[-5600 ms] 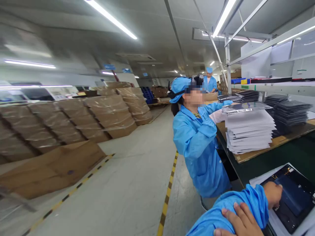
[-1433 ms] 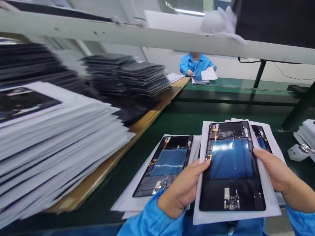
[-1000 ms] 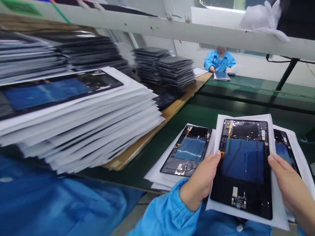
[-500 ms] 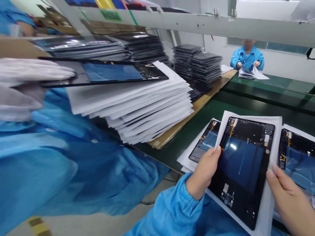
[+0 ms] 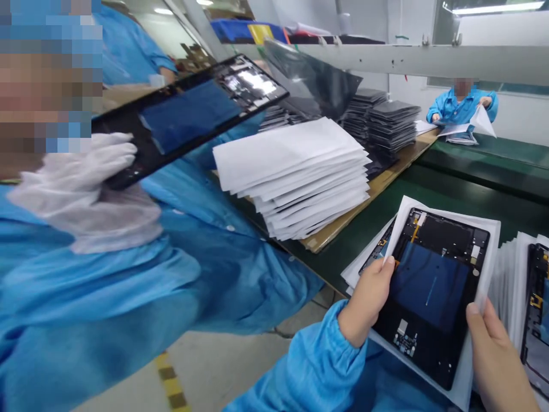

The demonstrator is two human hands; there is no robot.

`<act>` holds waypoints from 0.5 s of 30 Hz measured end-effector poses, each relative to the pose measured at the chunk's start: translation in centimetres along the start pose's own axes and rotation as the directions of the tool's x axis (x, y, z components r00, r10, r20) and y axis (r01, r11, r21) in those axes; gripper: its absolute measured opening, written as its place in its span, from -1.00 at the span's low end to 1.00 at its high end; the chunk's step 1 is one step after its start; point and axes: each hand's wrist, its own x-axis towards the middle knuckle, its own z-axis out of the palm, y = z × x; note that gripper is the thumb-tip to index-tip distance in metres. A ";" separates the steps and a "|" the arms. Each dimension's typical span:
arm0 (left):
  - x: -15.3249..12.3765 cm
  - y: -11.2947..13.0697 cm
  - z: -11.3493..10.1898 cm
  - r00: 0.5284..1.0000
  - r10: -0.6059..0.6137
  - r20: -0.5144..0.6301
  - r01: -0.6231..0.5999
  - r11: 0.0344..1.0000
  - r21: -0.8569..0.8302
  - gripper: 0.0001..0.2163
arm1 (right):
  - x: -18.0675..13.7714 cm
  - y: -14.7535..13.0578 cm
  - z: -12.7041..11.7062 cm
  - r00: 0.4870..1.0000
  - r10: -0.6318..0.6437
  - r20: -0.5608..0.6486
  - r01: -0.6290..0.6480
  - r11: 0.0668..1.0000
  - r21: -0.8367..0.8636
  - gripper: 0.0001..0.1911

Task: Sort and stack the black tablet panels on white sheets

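A black tablet back panel (image 5: 433,292) with a blue inner area lies on a white sheet (image 5: 489,229). My left hand (image 5: 366,303) grips the panel and sheet by their left edge. My right hand (image 5: 500,360) grips them at the lower right corner. I hold them tilted above the front edge of the green bench (image 5: 467,194). Under them on the bench lies another panel on paper (image 5: 377,249), mostly hidden. A further panel (image 5: 536,309) rests on a paper stack at the far right.
A co-worker in a blue coat (image 5: 128,286) stands close on my left, a white-gloved hand (image 5: 81,183) holding up a black panel (image 5: 189,114). A tall stack of white sheets (image 5: 300,171) and dark stacks (image 5: 386,120) sit on a board. Another person (image 5: 463,106) handles paper far back.
My view has swung left. The co-worker has lifted a panel off the white stack and raised it. My hands keep the same grip on my panel and sheet.
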 end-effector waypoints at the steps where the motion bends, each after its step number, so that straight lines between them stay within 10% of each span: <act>1: 0.0 -0.2 -0.1 1.000 0.004 -0.016 -0.003 1.000 0.015 -0.66 | 0.6 0.4 0.1 1.000 0.013 0.012 -0.013 1.000 0.014 -0.25; 15: 0.1 -2.5 -0.4 0.991 -0.082 -0.107 0.091 0.993 0.078 -0.61 | 3.5 3.9 0.7 0.955 0.257 0.144 -0.290 0.911 0.293 -0.31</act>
